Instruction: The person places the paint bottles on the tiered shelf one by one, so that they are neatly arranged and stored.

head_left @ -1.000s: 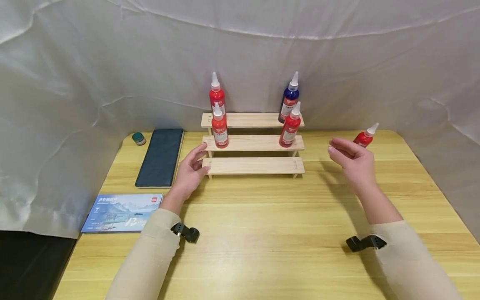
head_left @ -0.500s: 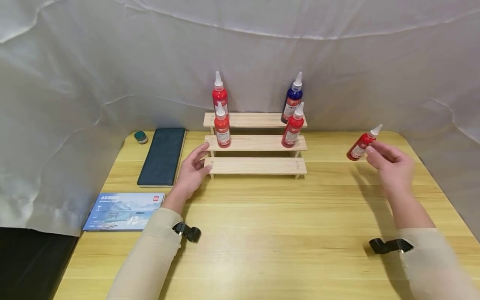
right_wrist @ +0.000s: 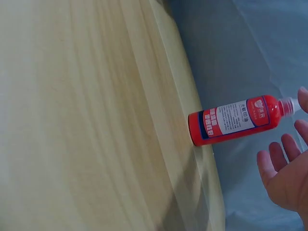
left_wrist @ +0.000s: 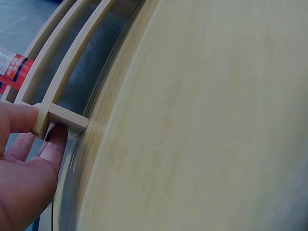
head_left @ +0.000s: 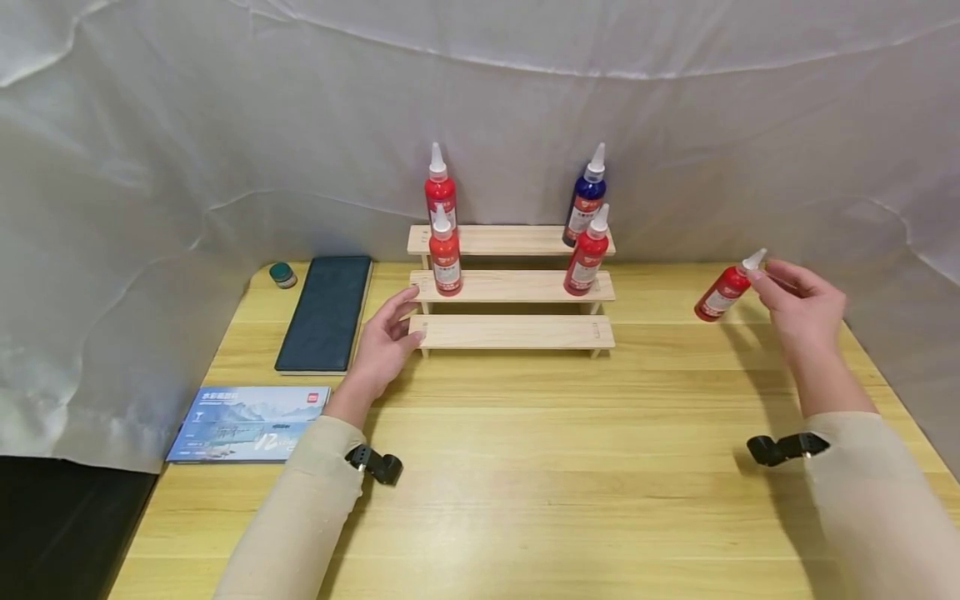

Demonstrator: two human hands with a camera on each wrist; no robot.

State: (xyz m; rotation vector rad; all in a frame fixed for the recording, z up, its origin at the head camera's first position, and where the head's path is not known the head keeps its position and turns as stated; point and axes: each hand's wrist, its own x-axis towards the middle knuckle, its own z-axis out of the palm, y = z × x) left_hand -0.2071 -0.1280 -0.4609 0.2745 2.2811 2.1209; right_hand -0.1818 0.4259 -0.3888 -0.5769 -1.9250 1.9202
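Observation:
A three-tier wooden stand (head_left: 510,333) stands at the back of the table. My left hand (head_left: 384,346) holds its left end, thumb at the lowest tier and fingers by the middle one; in the left wrist view the fingertips (left_wrist: 57,139) meet the stand's end. Red bottles (head_left: 446,265) (head_left: 587,262) with white nozzles stand on the middle tier; another red bottle (head_left: 440,196) and a blue bottle (head_left: 585,204) are on the top tier. Another red bottle (head_left: 723,292) stands on the table at right. My right hand (head_left: 806,312) is beside its nozzle, fingers loosely spread; contact is unclear.
Left of the stand lie a dark notebook (head_left: 326,312) and a blue-and-white flat box (head_left: 247,423). A small green-lidded jar (head_left: 282,275) stands at the back left. Grey cloth (head_left: 510,92) hangs behind the table (head_left: 555,483).
My right hand has moved from left of the standing red bottle to its right side, up by the nozzle. The left hand stays at the stand, and the bottles keep their places.

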